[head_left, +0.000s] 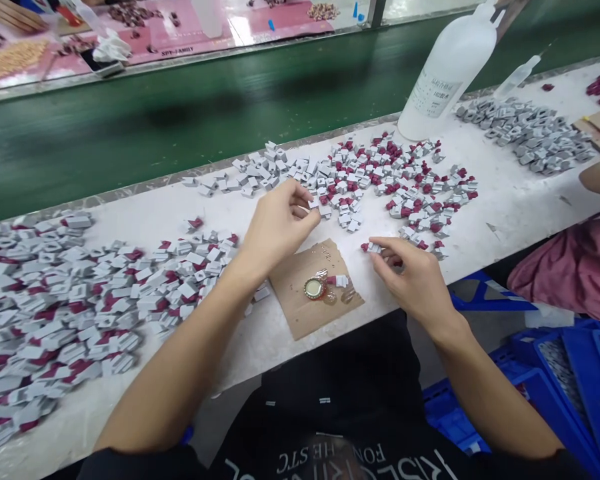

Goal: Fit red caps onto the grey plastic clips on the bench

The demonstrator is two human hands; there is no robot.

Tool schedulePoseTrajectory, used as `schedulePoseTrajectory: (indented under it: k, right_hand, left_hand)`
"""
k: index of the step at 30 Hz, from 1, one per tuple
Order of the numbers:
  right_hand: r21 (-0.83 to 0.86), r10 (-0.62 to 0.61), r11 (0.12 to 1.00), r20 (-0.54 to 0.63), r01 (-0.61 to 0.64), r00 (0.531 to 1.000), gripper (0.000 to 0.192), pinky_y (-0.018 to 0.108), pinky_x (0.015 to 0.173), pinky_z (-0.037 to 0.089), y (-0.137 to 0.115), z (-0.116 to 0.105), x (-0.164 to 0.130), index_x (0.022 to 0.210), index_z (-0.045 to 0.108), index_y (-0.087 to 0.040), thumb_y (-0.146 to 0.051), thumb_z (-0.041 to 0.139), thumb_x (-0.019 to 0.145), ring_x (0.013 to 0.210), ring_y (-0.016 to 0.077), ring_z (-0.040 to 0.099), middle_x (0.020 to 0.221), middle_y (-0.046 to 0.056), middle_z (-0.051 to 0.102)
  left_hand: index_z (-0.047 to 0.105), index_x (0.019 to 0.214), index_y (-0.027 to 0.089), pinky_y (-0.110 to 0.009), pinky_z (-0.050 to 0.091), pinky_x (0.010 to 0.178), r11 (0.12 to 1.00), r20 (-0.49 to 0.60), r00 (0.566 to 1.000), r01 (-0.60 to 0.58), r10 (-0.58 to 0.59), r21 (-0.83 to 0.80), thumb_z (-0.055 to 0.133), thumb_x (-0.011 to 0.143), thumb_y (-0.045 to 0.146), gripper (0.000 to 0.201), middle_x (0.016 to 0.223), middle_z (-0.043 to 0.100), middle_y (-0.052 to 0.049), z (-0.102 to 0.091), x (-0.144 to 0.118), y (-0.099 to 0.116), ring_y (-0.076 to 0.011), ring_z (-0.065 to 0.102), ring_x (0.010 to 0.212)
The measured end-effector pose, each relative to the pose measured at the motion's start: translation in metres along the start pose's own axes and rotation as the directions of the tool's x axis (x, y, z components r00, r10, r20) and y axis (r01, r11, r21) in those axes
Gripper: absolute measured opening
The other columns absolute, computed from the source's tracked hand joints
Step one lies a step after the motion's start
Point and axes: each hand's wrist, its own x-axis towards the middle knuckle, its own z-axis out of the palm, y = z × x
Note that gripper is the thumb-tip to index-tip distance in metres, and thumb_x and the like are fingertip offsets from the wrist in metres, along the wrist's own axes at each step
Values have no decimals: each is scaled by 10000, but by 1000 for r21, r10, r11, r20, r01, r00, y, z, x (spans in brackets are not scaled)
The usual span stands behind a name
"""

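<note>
I'm seeing the right hand (pixel 414 277) pinching a small grey-and-red clip (pixel 371 247) at its fingertips, just above the white bench (pixel 510 200). The left hand (pixel 279 223) is curling its fingers at the near edge of the middle pile of clips (pixel 375 180); what it's gripping, I can't tell. Between both hands a cardboard square (pixel 300 293) is lying, carrying a bottle cap (pixel 314 288). A white bottle (pixel 447 70) is standing behind.
</note>
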Motion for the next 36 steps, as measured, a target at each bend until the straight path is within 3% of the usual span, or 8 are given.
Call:
schedulePoseTrajectory:
  k: [4,9,13,19,22,29,32,36]
  right_hand:
    - [-68,-65,995,99,72,993,192,457,856,638,5,0,1,1181,775,-251,-191,641,1057,964,304,770,1151,120,831]
    - [-138,-74,987,81,85,994,194,417,800,603,5,0,4,1166,763,-230,-149,644,1036,884,269,729,1165,129,796]
    - [-103,-70,992,63,76,996,210,396,782,605,4,0,8,1144,783,-230,-127,658,1012,884,259,740,1131,109,796]
    - [-72,-62,995,133,72,989,260,443,890,625,0,2,10,1142,787,-240,-92,626,1002,1018,297,766,1189,122,802]
    - [-88,-70,993,119,80,990,282,448,889,634,-1,3,9,1164,826,-224,-98,613,1029,1020,292,771,1253,147,785]
    - [-57,-39,997,74,43,996,273,417,829,653,-5,1,8,1145,863,-227,-95,643,1052,942,261,770,1124,105,812]
    - [137,-22,990,-4,23,1000,201,422,901,677,-15,3,8,1114,865,-261,-130,728,1046,1021,263,800,1120,73,845]
    - [493,27,870,-34,-7,999,140,393,947,701,-33,9,7,1110,876,-302,-195,843,1026,1067,247,838,1110,34,866]
  left_hand:
    - [761,998,224,-378,571,763,965,-51,996,59,-75,-257,849,883,219,144,933,737,-46,-13,-26,-2,-222,684,798]
    - [803,910,206,-339,597,753,804,-43,975,155,-219,-574,842,900,233,49,929,754,-55,-24,-49,-10,-178,701,779]
    - [832,1007,250,-326,554,663,740,-62,954,185,-293,-647,829,949,222,65,860,769,-38,-33,-59,-12,-172,668,700]
    - [868,923,199,-265,598,679,590,120,923,330,-365,-737,891,923,232,40,905,770,-54,-34,-70,-21,-136,672,730]
    - [895,984,200,-247,628,691,614,168,933,338,-318,-713,986,876,302,175,899,773,-47,-32,-74,-26,-132,685,741]
    - [867,1132,210,-319,714,780,776,85,970,232,-226,-587,1017,874,363,336,800,818,-36,-30,-84,-31,-191,799,738]
    - [860,1190,198,-325,731,831,770,138,971,238,-195,-591,1013,891,359,373,786,835,-45,-25,-85,-29,-204,834,761]
    - [840,1097,207,-295,716,756,709,149,979,204,-140,-675,946,974,426,272,899,864,-60,-9,-83,-17,-192,836,782]
